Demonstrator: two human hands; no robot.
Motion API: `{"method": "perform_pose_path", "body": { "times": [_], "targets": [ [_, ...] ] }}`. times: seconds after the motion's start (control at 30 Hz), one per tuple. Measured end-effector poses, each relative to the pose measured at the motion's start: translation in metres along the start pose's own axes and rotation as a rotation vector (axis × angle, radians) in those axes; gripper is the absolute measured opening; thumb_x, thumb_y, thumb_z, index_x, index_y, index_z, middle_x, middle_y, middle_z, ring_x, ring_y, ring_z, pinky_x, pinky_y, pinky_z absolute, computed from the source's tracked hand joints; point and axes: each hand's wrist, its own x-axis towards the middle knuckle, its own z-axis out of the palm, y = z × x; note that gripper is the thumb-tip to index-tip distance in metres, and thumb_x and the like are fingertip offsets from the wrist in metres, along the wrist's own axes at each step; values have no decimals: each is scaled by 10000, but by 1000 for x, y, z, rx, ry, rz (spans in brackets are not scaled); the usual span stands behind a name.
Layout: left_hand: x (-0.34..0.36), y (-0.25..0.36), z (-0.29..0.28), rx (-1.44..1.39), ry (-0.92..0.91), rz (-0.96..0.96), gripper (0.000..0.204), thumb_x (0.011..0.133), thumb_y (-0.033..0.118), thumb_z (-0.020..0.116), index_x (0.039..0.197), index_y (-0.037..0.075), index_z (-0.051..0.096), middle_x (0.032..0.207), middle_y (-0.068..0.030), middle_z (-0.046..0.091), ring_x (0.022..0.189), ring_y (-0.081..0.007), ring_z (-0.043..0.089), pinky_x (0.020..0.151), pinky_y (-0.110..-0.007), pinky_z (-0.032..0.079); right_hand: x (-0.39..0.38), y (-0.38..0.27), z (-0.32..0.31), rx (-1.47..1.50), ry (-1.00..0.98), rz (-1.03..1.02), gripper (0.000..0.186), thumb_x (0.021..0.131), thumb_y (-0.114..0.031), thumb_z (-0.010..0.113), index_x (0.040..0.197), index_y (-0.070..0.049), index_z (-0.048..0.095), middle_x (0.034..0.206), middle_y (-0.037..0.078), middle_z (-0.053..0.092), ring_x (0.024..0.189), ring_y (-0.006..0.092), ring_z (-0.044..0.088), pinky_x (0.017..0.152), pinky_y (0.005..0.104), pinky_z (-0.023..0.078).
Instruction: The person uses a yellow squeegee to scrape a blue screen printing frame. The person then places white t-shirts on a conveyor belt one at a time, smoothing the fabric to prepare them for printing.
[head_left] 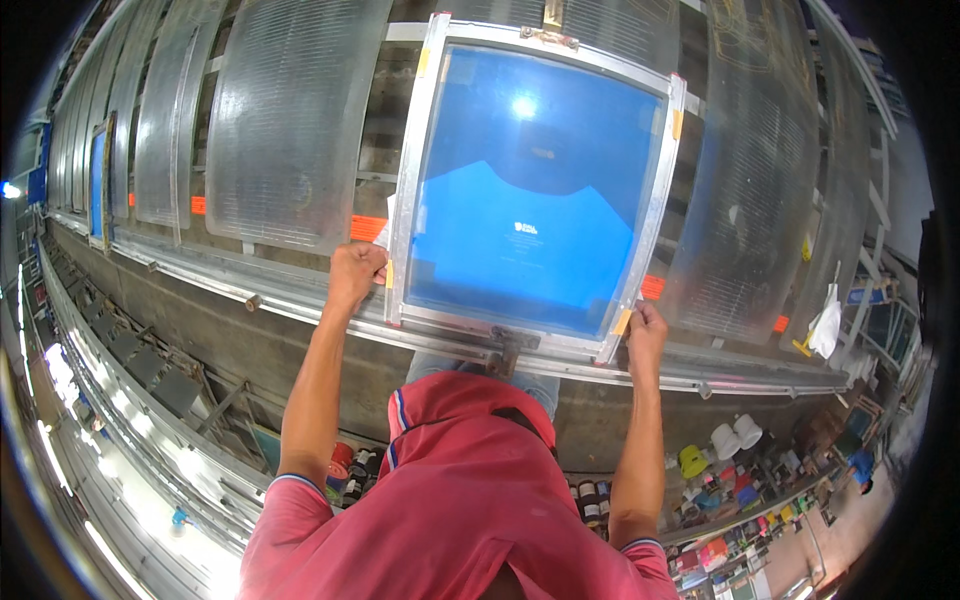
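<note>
A screen printing frame (405, 200) with silvery metal sides lies on the long table in front of me. Its mesh is blue, with a lighter shirt-shaped area and a small white print near the middle. My left hand (358, 275) is closed at the lower left side of the frame, by a piece of yellow tape. On the opposite side, my right hand (648, 335) pinches the lower right edge, also next to yellow tape. The fingertips of both hands are partly hidden. A metal clamp (548, 38) touches the frame's far edge, and a dark bracket (512, 345) its near edge.
Grey translucent panels (285, 120) line the table on both sides, with orange labels (370, 228) between them. A metal rail (230, 285) runs along the near edge. A white cloth (826, 325) hangs at the right. Behind me stand bottles (592, 500) and white buckets (735, 435).
</note>
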Motion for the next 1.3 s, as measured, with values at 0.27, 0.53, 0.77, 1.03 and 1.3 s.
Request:
{"method": "perform_pose_path", "body": {
  "times": [0.27, 0.53, 0.77, 1.03, 1.3],
  "targets": [
    [2, -1, -1, 6, -18, 30, 124, 854, -6, 616, 784, -76, 692, 666, -79, 655, 580, -121, 617, 532, -258, 504, -8, -10, 16, -286, 153, -183, 226, 920, -53, 507, 1031, 50, 675, 876, 231, 691, 829, 321, 673, 789, 397, 493],
    [0, 4, 1, 41, -3, 53, 131, 853, -20, 604, 769, -82, 683, 658, -76, 647, 577, -116, 606, 524, -253, 487, -11, -17, 17, -294, 146, -168, 225, 927, -40, 487, 1015, 51, 672, 861, 224, 685, 813, 323, 666, 777, 398, 487],
    [-2, 5, 1, 134, 20, 56, 125, 857, -23, 595, 792, -88, 680, 659, -71, 648, 580, -103, 597, 539, -252, 479, -7, -7, 16, -304, 139, -182, 212, 912, -23, 483, 997, 50, 663, 869, 243, 678, 838, 366, 660, 790, 412, 483],
    [0, -9, -3, 133, -9, 25, 141, 917, 16, 597, 847, -69, 684, 715, -61, 660, 624, -108, 612, 586, -269, 522, -12, -6, 20, -280, 194, -128, 198, 915, -10, 476, 985, 56, 649, 842, 215, 679, 810, 328, 657, 778, 409, 483],
    [-4, 4, 2, 88, 7, -18, 121, 904, -11, 604, 824, -67, 675, 701, -69, 670, 615, -104, 615, 582, -261, 513, -14, -9, 21, -250, 188, -121, 180, 921, -1, 477, 966, 56, 642, 799, 191, 669, 758, 276, 641, 738, 400, 480]
  ]
}}
